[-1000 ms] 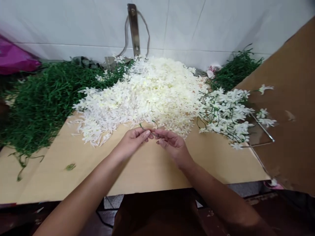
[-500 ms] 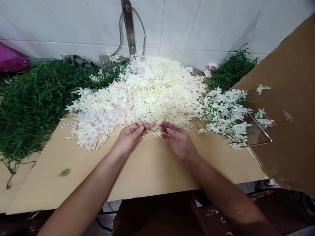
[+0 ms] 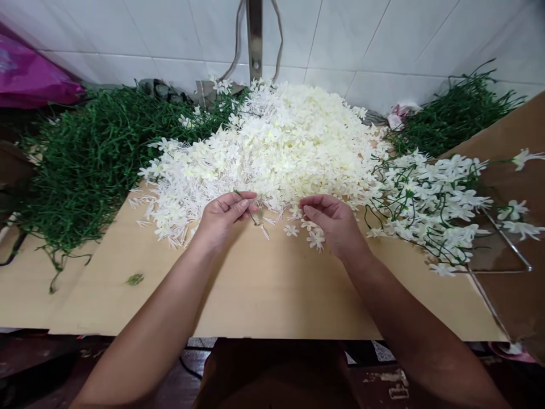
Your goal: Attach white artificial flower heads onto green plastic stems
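My left hand (image 3: 225,216) is closed in a pinch on a thin green artificial flower stem (image 3: 247,207), which pokes out past the fingertips. My right hand (image 3: 330,218) has its thumb and forefinger pressed together at the front edge of a large heap of white artificial flower heads (image 3: 293,142). What those fingertips hold, if anything, is too small to make out. Below and beside the right hand, a few loose white flower heads (image 3: 315,238) lie on the cardboard. The hands are apart, with a gap between them.
Cardboard (image 3: 264,301) covers the table. A big pile of green stems (image 3: 97,159) lies left, a smaller green bunch (image 3: 451,122) back right. Stemmed white flowers (image 3: 438,204) rest beside a bent metal wire (image 3: 511,244) and an upright cardboard panel (image 3: 511,301). A tiled wall (image 3: 340,40) stands behind.
My right hand has come away from the green stem and moved right towards the flower heads. The left hand keeps the stem. The whole view has shifted a little.
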`<state>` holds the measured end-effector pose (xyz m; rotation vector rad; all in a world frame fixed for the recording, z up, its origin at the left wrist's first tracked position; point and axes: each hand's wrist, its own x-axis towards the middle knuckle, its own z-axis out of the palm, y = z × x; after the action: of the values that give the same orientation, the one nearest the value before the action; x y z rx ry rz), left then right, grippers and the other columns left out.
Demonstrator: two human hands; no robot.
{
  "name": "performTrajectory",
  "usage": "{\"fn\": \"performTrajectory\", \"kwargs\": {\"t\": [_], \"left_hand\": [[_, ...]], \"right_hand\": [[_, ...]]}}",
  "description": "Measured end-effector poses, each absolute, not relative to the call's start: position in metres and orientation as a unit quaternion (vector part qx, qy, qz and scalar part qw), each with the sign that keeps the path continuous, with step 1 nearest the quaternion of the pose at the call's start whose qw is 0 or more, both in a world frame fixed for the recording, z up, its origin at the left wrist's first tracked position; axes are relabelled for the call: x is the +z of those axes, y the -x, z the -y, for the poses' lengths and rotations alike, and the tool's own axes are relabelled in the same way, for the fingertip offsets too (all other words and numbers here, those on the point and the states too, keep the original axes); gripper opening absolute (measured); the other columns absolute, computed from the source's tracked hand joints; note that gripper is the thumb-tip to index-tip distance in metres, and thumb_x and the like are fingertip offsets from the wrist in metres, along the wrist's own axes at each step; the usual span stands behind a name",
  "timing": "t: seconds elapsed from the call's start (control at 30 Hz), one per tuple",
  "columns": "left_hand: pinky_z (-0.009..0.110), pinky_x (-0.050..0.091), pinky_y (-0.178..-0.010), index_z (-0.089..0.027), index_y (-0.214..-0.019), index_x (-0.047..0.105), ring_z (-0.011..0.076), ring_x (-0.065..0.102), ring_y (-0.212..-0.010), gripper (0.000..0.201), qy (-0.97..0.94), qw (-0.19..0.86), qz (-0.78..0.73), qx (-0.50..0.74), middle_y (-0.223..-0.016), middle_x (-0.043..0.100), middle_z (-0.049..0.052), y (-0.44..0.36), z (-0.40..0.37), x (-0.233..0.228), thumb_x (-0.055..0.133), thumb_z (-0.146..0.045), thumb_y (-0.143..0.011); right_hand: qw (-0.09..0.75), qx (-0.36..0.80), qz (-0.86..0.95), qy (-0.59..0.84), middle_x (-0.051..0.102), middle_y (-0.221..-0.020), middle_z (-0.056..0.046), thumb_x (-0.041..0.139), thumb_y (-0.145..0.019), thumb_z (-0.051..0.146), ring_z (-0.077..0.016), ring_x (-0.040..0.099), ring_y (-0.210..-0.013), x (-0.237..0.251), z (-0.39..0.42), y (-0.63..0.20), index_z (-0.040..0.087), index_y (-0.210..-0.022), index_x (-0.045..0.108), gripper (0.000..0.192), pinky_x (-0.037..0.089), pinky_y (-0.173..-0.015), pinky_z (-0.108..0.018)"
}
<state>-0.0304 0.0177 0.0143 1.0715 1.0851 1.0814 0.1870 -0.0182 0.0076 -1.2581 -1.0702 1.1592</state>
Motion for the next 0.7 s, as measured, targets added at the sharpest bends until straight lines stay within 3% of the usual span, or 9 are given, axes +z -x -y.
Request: {"fn": "performTrajectory", "kwargs": {"t": [0.1, 0.23, 0.33, 0.43, 0.53, 0.7], "left_hand": [[0.025, 0.045, -0.057, -0.015, -0.084, 0.072, 0.0101, 0.054, -0.056, 0.034, -0.491, 0.597, -0.457, 0.441, -0.071, 0.07, 0.005, 0.035, -0.018, 0.018, 0.08, -0.041, -0.064], [0.025, 0.046, -0.058, -0.014, -0.077, 0.07, 0.0107, 0.055, -0.055, 0.028, -0.569, 0.621, -0.427, 0.33, -0.065, 0.069, 0.005, 0.039, -0.017, 0.018, 0.072, -0.042, -0.073], [0.025, 0.048, -0.061, -0.016, -0.072, 0.069, 0.0123, 0.059, -0.061, 0.022, -0.634, 0.635, -0.383, 0.218, -0.067, 0.07, 0.005, 0.038, -0.015, 0.018, 0.065, -0.036, -0.078], [0.025, 0.05, -0.065, -0.017, -0.07, 0.068, 0.0137, 0.062, -0.069, 0.019, -0.68, 0.608, -0.362, 0.191, -0.073, 0.07, 0.004, 0.036, -0.013, 0.016, 0.061, -0.031, -0.079], [0.024, 0.05, -0.067, -0.017, -0.069, 0.066, 0.0131, 0.062, -0.072, 0.017, -0.708, 0.57, -0.363, 0.206, -0.075, 0.069, 0.004, 0.035, -0.012, 0.013, 0.058, -0.027, -0.08], [0.024, 0.048, -0.06, -0.017, -0.078, 0.07, 0.0119, 0.059, -0.063, 0.02, -0.714, 0.57, -0.359, 0.189, -0.07, 0.067, 0.003, 0.031, -0.008, 0.004, 0.053, -0.026, -0.083]], "right_hand": [[0.438, 0.353, 0.63, 0.535, 0.067, -0.083, -0.005, 0.062, -0.08, 0.027, -0.0159, 0.06, -0.074, 0.008, 0.018, -0.181, 0.018, -0.086, 0.068, 0.012, 0.05, -0.069, -0.032], [0.302, 0.166, 0.798, 0.495, 0.065, -0.09, -0.012, 0.055, -0.084, 0.018, -0.0231, 0.057, -0.088, 0.004, 0.013, -0.165, 0.014, -0.091, 0.069, 0.016, 0.048, -0.08, -0.038], [0.214, 0.099, 0.832, 0.503, 0.064, -0.092, -0.015, 0.054, -0.085, 0.017, -0.0271, 0.053, -0.091, -0.002, 0.006, -0.151, 0.012, -0.095, 0.069, 0.019, 0.046, -0.08, -0.04], [0.154, 0.066, 0.839, 0.517, 0.063, -0.088, -0.016, 0.052, -0.085, 0.018, -0.0286, 0.05, -0.088, -0.008, -0.002, -0.14, 0.012, -0.087, 0.068, 0.016, 0.044, -0.077, -0.041], [0.172, 0.062, 0.831, 0.526, 0.063, -0.088, -0.016, 0.05, -0.084, 0.015, -0.0289, 0.05, -0.087, -0.01, -0.006, -0.14, 0.013, -0.082, 0.065, 0.015, 0.044, -0.078, -0.042], [0.323, 0.123, 0.778, 0.525, 0.063, -0.081, -0.008, 0.05, -0.083, 0.014, -0.023, 0.054, -0.081, -0.006, -0.001, -0.159, 0.019, -0.077, 0.058, 0.011, 0.044, -0.074, -0.037]]}}
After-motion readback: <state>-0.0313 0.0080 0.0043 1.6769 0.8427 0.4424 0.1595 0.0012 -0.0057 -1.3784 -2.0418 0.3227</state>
